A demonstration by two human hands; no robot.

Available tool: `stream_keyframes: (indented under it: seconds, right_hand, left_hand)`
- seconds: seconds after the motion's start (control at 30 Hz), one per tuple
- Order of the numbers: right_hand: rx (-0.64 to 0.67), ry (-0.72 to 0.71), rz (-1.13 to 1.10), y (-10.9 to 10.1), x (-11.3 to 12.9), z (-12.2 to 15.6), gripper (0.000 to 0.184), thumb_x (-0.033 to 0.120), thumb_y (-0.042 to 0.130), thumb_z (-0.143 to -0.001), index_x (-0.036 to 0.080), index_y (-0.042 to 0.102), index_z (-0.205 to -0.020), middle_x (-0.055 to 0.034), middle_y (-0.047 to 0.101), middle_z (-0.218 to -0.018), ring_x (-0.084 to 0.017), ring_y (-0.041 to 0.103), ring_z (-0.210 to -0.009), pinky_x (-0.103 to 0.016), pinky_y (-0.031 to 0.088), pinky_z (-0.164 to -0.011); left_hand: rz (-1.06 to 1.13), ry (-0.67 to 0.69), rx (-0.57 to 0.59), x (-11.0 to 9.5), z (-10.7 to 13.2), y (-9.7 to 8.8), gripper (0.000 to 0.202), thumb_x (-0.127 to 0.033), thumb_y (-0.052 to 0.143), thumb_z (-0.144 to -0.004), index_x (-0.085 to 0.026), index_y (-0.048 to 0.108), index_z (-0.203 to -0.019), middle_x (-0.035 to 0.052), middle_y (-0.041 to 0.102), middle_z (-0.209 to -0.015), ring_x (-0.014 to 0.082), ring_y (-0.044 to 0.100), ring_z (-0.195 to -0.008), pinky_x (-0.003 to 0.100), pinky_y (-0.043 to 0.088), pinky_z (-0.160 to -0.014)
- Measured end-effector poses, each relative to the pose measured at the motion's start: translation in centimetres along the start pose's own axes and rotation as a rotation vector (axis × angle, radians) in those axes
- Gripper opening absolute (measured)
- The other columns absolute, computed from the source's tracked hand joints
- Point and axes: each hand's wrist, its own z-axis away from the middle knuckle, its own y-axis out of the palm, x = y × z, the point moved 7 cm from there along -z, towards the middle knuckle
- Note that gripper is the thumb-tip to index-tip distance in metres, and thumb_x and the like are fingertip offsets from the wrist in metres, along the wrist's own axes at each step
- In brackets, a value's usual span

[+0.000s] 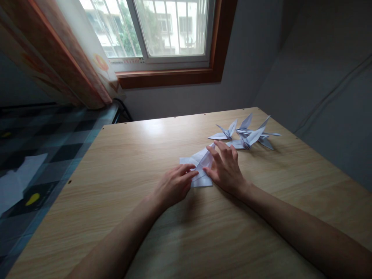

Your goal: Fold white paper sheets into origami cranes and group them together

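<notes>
A white sheet of paper (205, 180), partly folded, lies on the wooden worktop (130, 162), near its middle. Creases run across it, and a raised flap rises toward its upper right corner. Both hands are at the paper. The left hand (176, 181) comes in from the left, its fingers bent together and their tips on the paper's left part; whether it pinches a layer or merely presses, I cannot tell. The right hand (227, 167) is spread over the right side, its fingers apart and not closed around anything, with the thumb against the right edge and the fingertips by the upper corner.

Just beyond the right hand stands a group of folded paper birds (249, 140), some overlapping, so their number is hard to make out. One bird (226, 134) sits at the left of the group, wings raised.

To the left of the worktop, loose white sheets (11, 190) lie on a checked cloth (78, 123). Behind are a window (174, 31) in a brown wooden frame (174, 78), an orange and white curtain (78, 58), and grey walls (255, 46).
</notes>
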Motion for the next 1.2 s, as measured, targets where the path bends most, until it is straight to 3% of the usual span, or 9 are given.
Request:
stream_keyframes:
  seconds: [0.2,0.53,0.63,0.7,0.73,0.8,0.9,1.07,1.2]
  right_hand:
    - [0.053,0.225,-0.108,0.8,-1.5,0.6,0.07,0.036,0.067,-0.082,0.018,0.035,-0.142,-0.0136,0.065,-0.104,-0.033,0.058,-0.097,-0.051,0.041,-0.089]
    - [0.091,0.248,-0.546,1.6,-1.6,0.3,0.078,0.012,0.056,-0.08,0.02,0.023,-0.15,0.0007,0.064,-0.077,-0.018,0.06,-0.068,-0.031,0.049,-0.069]
    - [0.157,0.285,-0.534,1.9,-2.0,0.0,0.058,0.012,0.06,-0.078,0.018,0.048,-0.134,0.0001,0.064,-0.076,-0.017,0.058,-0.068,-0.029,0.046,-0.065]
    - [0.223,0.275,-0.48,2.1,-2.0,-0.3,0.023,0.013,0.063,-0.077,0.017,0.066,-0.1,-0.0015,0.063,-0.073,-0.018,0.057,-0.069,-0.028,0.044,-0.064]
    - [0.255,0.262,-0.461,2.1,-1.9,-0.5,0.007,0.014,0.064,-0.078,0.017,0.066,-0.084,-0.0022,0.062,-0.072,-0.018,0.057,-0.069,-0.028,0.043,-0.065]
    - [0.298,0.23,-0.466,2.1,-1.7,-0.7,0.012,0.015,0.063,-0.081,0.017,0.062,-0.07,-0.0032,0.062,-0.072,-0.018,0.057,-0.071,-0.028,0.042,-0.066]
    - [0.33,0.178,-0.541,2.0,-1.2,-0.7,0.011,0.013,0.062,-0.083,0.016,0.063,-0.073,-0.0035,0.063,-0.075,-0.017,0.058,-0.073,-0.027,0.042,-0.066]
    - [0.297,0.125,-0.567,2.0,-0.7,-0.6,0.008,0.008,0.068,-0.078,0.016,0.067,-0.079,-0.0025,0.065,-0.074,-0.017,0.059,-0.072,-0.026,0.043,-0.067]
    - [0.283,0.04,-0.539,2.0,-0.2,-0.6,0.009,0.009,0.066,-0.082,0.016,0.07,-0.08,-0.0047,0.069,-0.078,-0.018,0.061,-0.078,-0.028,0.045,-0.072]
  left_hand:
    - [-0.077,0.05,0.117,-0.5,-0.2,0.8,0.033,-0.013,0.052,-0.085,-0.019,0.066,-0.115,0.0081,0.069,-0.12,0.0235,0.061,-0.098,0.04,0.052,-0.087]
    - [0.164,0.072,0.109,-1.2,-0.3,0.2,0.026,-0.027,0.056,-0.089,-0.018,0.066,-0.111,0.0095,0.071,-0.115,0.0228,0.062,-0.1,0.037,0.053,-0.086]
    - [0.201,0.079,0.103,-1.2,-0.2,0.2,0.023,-0.025,0.06,-0.086,-0.019,0.068,-0.107,0.0092,0.071,-0.114,0.0229,0.063,-0.101,0.037,0.054,-0.086]
    - [0.238,0.068,0.057,-1.0,-0.1,0.0,0.018,-0.024,0.061,-0.086,-0.02,0.068,-0.102,0.009,0.072,-0.11,0.0215,0.065,-0.097,0.035,0.054,-0.084]
    - [0.255,0.042,-0.003,-0.6,0.0,-0.3,0.015,-0.025,0.062,-0.086,-0.02,0.067,-0.1,0.0091,0.072,-0.107,0.0208,0.065,-0.095,0.035,0.054,-0.083]
    - [0.263,-0.059,-0.174,0.6,0.2,-1.1,0.015,-0.026,0.065,-0.085,-0.019,0.064,-0.099,0.0102,0.071,-0.104,0.0207,0.065,-0.093,0.036,0.054,-0.081]
    - [0.253,-0.248,-0.33,2.5,0.6,-1.8,0.039,-0.026,0.073,-0.079,-0.018,0.058,-0.114,0.0119,0.067,-0.109,0.0219,0.064,-0.095,0.038,0.055,-0.079]
    - [0.28,-0.277,-0.132,2.6,0.0,-0.7,0.009,-0.017,0.066,-0.083,-0.02,0.07,-0.091,0.0028,0.07,-0.081,0.0165,0.062,-0.077,0.029,0.052,-0.068]
    - [0.25,-0.267,-0.117,2.3,-0.2,-0.8,0.011,-0.013,0.065,-0.083,-0.02,0.071,-0.077,0.001,0.069,-0.069,0.0158,0.062,-0.073,0.026,0.05,-0.066]
